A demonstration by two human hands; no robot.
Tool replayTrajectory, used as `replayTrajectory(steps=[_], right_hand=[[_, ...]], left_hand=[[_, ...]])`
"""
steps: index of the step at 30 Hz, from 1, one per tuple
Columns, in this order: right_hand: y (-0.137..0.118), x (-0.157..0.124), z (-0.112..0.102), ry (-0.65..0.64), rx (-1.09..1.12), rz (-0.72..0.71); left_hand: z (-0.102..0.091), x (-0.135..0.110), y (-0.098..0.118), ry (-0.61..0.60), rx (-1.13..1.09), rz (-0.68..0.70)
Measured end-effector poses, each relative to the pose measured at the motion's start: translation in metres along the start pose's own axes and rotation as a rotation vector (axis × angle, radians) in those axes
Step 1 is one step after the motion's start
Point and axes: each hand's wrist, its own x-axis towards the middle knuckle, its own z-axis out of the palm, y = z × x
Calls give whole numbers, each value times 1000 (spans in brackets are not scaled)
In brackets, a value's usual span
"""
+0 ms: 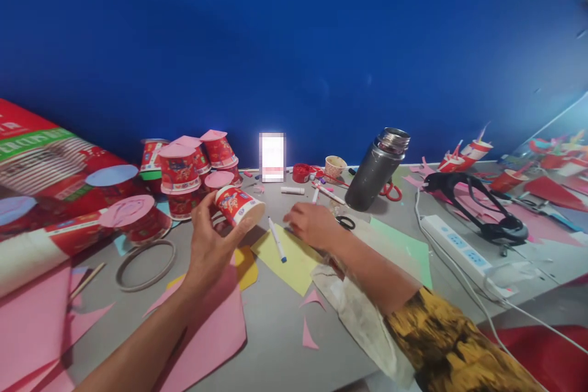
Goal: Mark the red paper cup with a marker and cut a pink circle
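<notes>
My left hand (212, 244) is closed round a red printed paper cup (239, 205), held tilted on its side above the grey table (275, 312). My right hand (311, 225) rests knuckles-up on a yellow paper sheet (294, 260), fingers curled; whether it holds anything is hidden. A white marker (277, 240) lies just left of it, and black scissors (345, 222) just right. Pink paper (215, 324) lies under my left forearm.
Stacked red cups with pink paper lids (184, 165) stand at the back left beside a sleeve of cups (55, 239). A steel flask (376, 168), markers, a tape ring (146, 264), a power strip (459, 248) with cables and a black headset (482, 208) crowd the right.
</notes>
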Motion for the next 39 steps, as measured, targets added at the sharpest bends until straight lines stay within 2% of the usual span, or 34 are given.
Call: replayTrajectory(steps=[2,5,10,16,18,22,25,29,33,35,39], right_hand=[[-18,-1,4,-6,1,-141],[-26,-1,12,12,-14,-240],[-12,4,18,109,-16,-288],[-6,8,23,184,2,-326],[-1,6,22,284,72,-246],[13,-1,15,548,452,100],[18,-2,10,594,650,227],[13,-1,10,575,901,183],[10,-2,11,481,1096,-36],[11,-3,10,417,1089,-112],[12,-4,10,363,952,-174]], left_hand=[[4,-1,1,-17,-52,-50],[7,-3,2,-106,-200,-146],[5,-3,2,-217,-395,-330],[-1,-2,6,-348,-554,-453],[-2,0,4,-344,-553,-441],[-2,2,-4,-336,-399,-330],[1,0,-8,-393,-166,-155],[3,-8,-7,-453,66,48],[6,-14,-6,-522,21,21],[7,-15,-7,-550,-18,8],[8,-14,-10,-543,-59,19]])
